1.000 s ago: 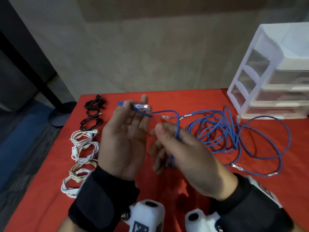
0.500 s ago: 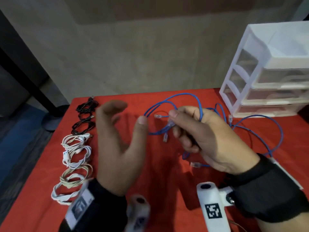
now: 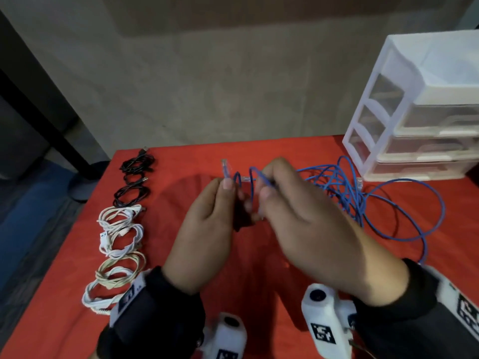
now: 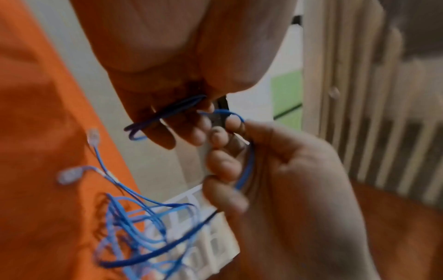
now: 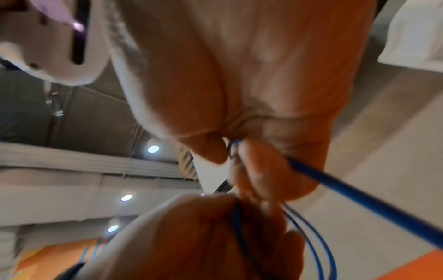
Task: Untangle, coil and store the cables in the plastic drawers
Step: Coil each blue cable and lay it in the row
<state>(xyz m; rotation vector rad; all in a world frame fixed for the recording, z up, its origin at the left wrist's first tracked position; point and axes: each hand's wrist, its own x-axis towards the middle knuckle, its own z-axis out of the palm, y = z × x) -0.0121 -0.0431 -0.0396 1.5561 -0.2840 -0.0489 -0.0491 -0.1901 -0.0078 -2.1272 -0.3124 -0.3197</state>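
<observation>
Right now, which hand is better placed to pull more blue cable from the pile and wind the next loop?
The right hand, probably. It pinches the blue cable on the side trailing to the loose pile near the plastic drawers. The left hand holds the loops already made.

Dim warm light, motion blur on wrist views, wide-angle edge warp.

You're facing a plain beige wall (image 3: 207,81) with a darker brown band along its top. The table is covered with a red cloth (image 3: 64,307). Left of it you see grey floor with a blue mat (image 3: 28,211), plus a black pole (image 3: 39,117) slanting down to a round base. Your right wrist view catches round ceiling lights (image 5: 153,149); your left wrist view shows a ribbed beige radiator (image 4: 383,123).
</observation>
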